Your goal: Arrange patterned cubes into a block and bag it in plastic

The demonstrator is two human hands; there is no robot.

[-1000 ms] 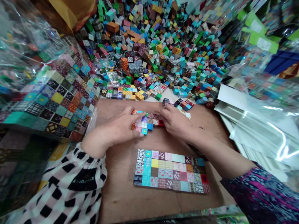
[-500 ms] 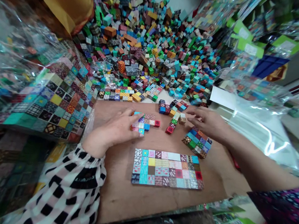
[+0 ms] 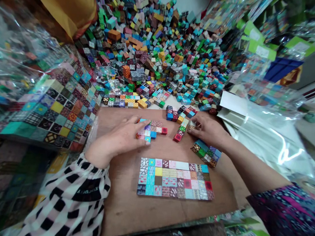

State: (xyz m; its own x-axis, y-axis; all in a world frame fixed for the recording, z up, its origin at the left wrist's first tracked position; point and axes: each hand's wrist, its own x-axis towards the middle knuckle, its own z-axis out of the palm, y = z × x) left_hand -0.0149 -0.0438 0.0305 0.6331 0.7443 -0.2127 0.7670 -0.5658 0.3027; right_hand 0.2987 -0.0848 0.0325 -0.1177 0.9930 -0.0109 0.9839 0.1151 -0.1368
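Observation:
My left hand (image 3: 119, 135) rests on the wooden board with thumb and fingers around the left end of a small cluster of patterned cubes (image 3: 152, 133). My right hand (image 3: 211, 131) reaches in from the right, its fingertips pinched on a small patterned cube (image 3: 192, 125), partly hidden by them. Left of that cube stands a short row of cubes (image 3: 181, 129) with a red end. Below the right hand sits a compact block of multicoloured cubes (image 3: 205, 153), its top partly covered. Nearer to me lies a flat rectangle of cubes (image 3: 176, 179).
The brown board (image 3: 143, 219) carries these pieces. Behind it rises a large heap of loose cubes (image 3: 163, 56). A big cube assembly in clear plastic (image 3: 62, 106) stands at left. White card sheets (image 3: 234, 104) and bagged packs with green labels (image 3: 261, 51) are at right.
My right hand has moved a little left and its fingers have closed on the small cube. My left hand has stayed at the cluster. The view has shifted slightly.

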